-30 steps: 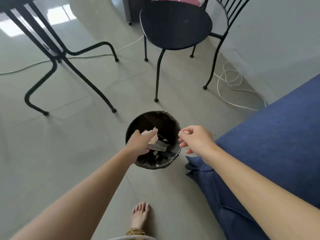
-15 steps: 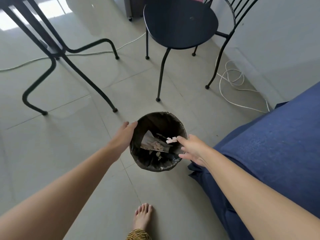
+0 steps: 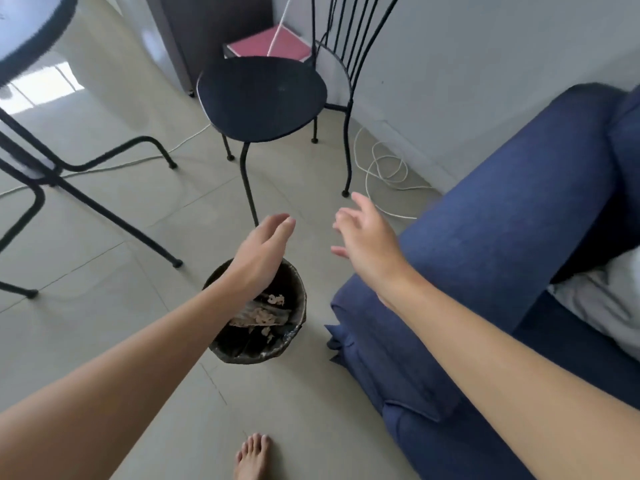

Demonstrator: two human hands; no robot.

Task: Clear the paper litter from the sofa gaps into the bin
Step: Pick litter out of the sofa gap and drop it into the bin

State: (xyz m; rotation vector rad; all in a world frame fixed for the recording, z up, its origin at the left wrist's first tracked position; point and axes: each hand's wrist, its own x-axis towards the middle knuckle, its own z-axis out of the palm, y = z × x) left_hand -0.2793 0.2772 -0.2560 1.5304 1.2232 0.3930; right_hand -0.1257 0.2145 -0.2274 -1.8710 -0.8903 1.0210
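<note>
A small round black bin (image 3: 294, 344) stands on the tiled floor beside the blue sofa (image 3: 502, 237). Torn pale paper scraps (image 3: 263, 315) lie inside it on darker rubbish. My left hand (image 3: 265, 251) hovers above the bin's far rim, fingers straight and held together, holding nothing. My right hand (image 3: 367, 237) is raised to the right of it, above the sofa's armrest, fingers spread and empty. My left forearm hides part of the bin's left side.
A black metal chair (image 3: 263, 95) stands just beyond the bin. Black table legs (image 3: 86, 202) cross the left. A white cable (image 3: 384, 168) coils by the wall. A pale cushion (image 3: 606, 299) lies on the sofa seat. My bare foot (image 3: 251, 457) is near the bottom edge.
Both hands let paper fall into the bin, then lifted up and away from it, empty. The view tilted up and right, showing more of the sofa.
</note>
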